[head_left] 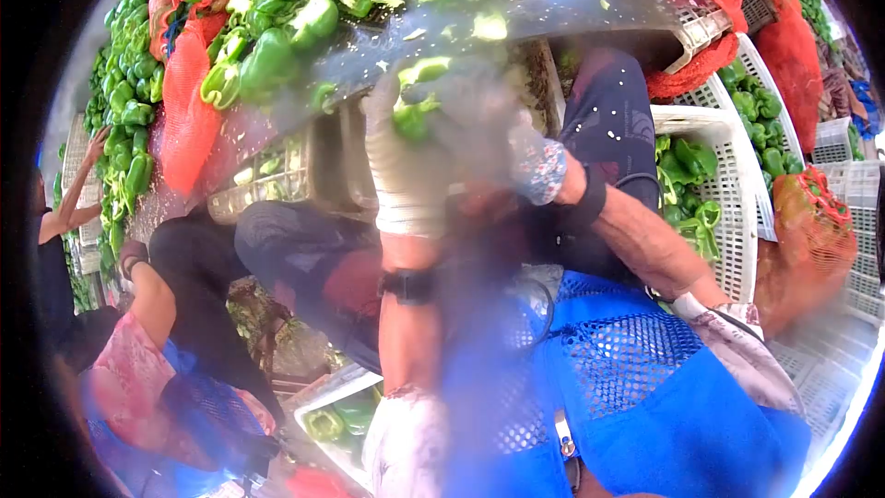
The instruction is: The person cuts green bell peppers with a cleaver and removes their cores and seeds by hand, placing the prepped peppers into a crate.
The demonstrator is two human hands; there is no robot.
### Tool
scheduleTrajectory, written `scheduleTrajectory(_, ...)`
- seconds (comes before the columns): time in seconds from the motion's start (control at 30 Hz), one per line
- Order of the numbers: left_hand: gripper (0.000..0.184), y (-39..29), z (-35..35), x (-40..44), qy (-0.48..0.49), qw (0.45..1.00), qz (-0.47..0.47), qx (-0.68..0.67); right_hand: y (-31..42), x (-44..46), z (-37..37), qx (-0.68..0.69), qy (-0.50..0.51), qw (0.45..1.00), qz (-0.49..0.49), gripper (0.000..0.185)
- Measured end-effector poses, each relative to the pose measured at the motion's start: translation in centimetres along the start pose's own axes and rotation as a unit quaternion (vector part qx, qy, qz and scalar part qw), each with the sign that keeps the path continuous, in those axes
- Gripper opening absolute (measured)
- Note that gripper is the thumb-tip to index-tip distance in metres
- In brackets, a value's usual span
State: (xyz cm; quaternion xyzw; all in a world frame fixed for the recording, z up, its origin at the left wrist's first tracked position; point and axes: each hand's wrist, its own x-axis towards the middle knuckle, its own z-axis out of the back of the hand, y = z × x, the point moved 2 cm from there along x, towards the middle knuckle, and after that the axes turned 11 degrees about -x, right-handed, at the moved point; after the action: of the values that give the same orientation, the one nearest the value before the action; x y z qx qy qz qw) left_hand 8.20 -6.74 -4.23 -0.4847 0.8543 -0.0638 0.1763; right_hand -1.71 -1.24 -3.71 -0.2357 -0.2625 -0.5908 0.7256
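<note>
My left hand [401, 161], in a pale glove, is around a cut green pepper [417, 118] just below the metal table's edge. My right hand [530, 152], gloved with a flowered cuff, is close beside it on the right. A smear over the middle of the view blurs its fingers, and whether it holds anything is hidden. Cut green peppers [318, 14] are heaped on the metal table [369, 55] beyond my hands. Under the table edge, a pale crate [277, 175] holds some green pieces.
White crates of peppers [742, 207] stand at the right, beside a filled orange mesh bag [811, 240]. A red mesh bag [192, 101] hangs at the left. A co-worker [138, 350] sits at the lower left; another person's arms [78, 189] reach into peppers.
</note>
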Motion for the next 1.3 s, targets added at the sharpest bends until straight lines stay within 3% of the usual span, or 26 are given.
scheduleTrajectory(0.1,0.033,-0.2,1.9,0.3,-0.004,0.996,-0.055,0.069,1.0,-0.7,-1.2,-0.013,0.079,0.996,-0.028,0.030)
scheduleTrajectory(0.17,0.034,0.0,2.9,0.6,0.021,0.988,-0.093,0.125,1.1,-0.7,-2.5,0.063,0.025,0.995,-0.066,0.023)
scheduleTrajectory(0.23,0.038,0.1,4.2,0.7,0.038,0.967,-0.126,0.217,0.1,-1.7,-4.8,0.274,-0.030,0.953,-0.124,0.026)
scheduleTrajectory(0.27,0.039,0.0,4.3,0.6,0.038,0.977,-0.101,0.184,-0.4,-1.9,-5.7,0.436,-0.057,0.884,-0.158,0.031)
scheduleTrajectory(0.33,0.042,-0.3,3.9,0.2,0.027,0.999,-0.009,0.039,-1.2,-2.5,-5.9,0.533,-0.068,0.809,-0.239,0.036)
scheduleTrajectory(0.37,0.043,-0.6,3.8,0.0,0.015,0.996,0.056,-0.073,-1.5,-0.5,-1.9,0.481,-0.050,0.827,-0.288,0.036)
scheduleTrajectory(0.4,0.045,-1.1,4.1,0.3,0.007,0.999,-0.002,-0.046,-1.9,1.4,2.4,0.426,-0.032,0.840,-0.335,0.037)
scheduleTrajectory(0.47,0.048,-1.9,4.8,0.5,0.075,0.972,-0.143,0.170,-3.4,1.6,4.1,0.272,-0.031,0.917,-0.290,0.036)
scheduleTrajectory(0.5,0.050,-2.1,4.8,0.5,0.070,0.984,-0.119,0.114,-5.0,1.1,2.8,0.169,-0.050,0.965,-0.196,0.033)
scheduleTrajectory(0.53,0.051,-2.2,3.6,0.0,0.040,0.996,-0.076,0.004,-5.1,1.1,2.3,0.164,-0.051,0.975,-0.143,0.031)
scheduleTrajectory(0.57,0.051,-2.3,2.9,-0.2,0.047,0.994,-0.091,0.046,-4.9,1.5,2.1,0.161,-0.052,0.981,-0.091,0.030)
scheduleTrajectory(0.6,0.052,-2.2,2.5,-0.4,0.052,0.989,-0.106,0.085,-3.8,1.5,1.6,0.262,-0.029,0.961,-0.083,0.031)
scheduleTrajectory(0.67,0.044,-2.4,3.0,-0.9,0.081,0.988,-0.075,0.107,-1.6,1.9,1.9,0.184,0.061,0.981,0.032,0.040)
scheduleTrajectory(0.7,0.045,-2.9,3.4,-0.5,0.157,0.915,-0.229,0.293,-1.7,1.5,1.7,0.181,0.096,0.977,0.057,0.040)
scheduleTrajectory(0.73,0.045,-3.0,3.9,0.2,0.222,0.778,-0.368,0.458,-2.1,0.9,1.4,0.179,0.131,0.972,0.083,0.041)
scheduleTrajectory(0.83,0.049,-2.8,3.4,0.5,0.249,0.740,-0.366,0.506,-2.5,-0.9,-2.0,0.273,0.123,0.951,0.072,0.042)
scheduleTrajectory(0.9,0.050,-2.2,3.3,-0.2,0.088,0.931,-0.136,0.328,-2.2,-1.1,-4.3,0.307,0.246,0.919,0.006,0.040)
scheduleTrajectory(0.93,0.050,-1.7,3.9,-0.1,0.062,0.959,-0.117,0.252,-2.0,-1.0,-3.8,0.314,0.236,0.919,-0.016,0.039)
scheduleTrajectory(1.0,0.050,-1.6,4.5,0.2,0.005,0.982,-0.100,0.161,-1.1,-0.1,-1.6,0.330,0.209,0.919,-0.059,0.037)
scheduleTrajectory(1.03,0.050,-2.0,4.7,0.4,-0.021,0.989,-0.095,0.115,-1.5,0.6,-0.9,0.300,0.146,0.940,-0.067,0.035)
scheduleTrajectory(1.07,0.046,-2.7,4.6,0.4,0.033,0.996,-0.066,0.044,-2.1,1.0,-0.1,0.273,0.082,0.956,-0.073,0.034)
scheduleTrajectory(1.17,0.059,-2.3,4.2,-1.0,0.042,0.988,-0.094,0.119,-3.6,-0.8,-1.7,0.188,0.055,0.977,-0.078,0.031)
scheduleTrajectory(1.23,0.064,-2.9,3.0,-1.1,0.031,0.937,-0.162,0.308,-2.6,-0.1,-1.8,0.170,0.040,0.984,-0.021,0.031)
scheduleTrajectory(1.27,0.057,-3.0,3.3,-0.9,0.086,0.779,-0.288,0.550,-1.9,1.2,-1.5,0.191,0.053,0.980,-0.007,0.031)
scheduleTrajectory(1.3,0.051,-3.0,3.8,-0.8,0.062,0.542,-0.440,0.713,-1.3,1.4,-0.9,0.227,0.105,0.968,-0.011,0.030)
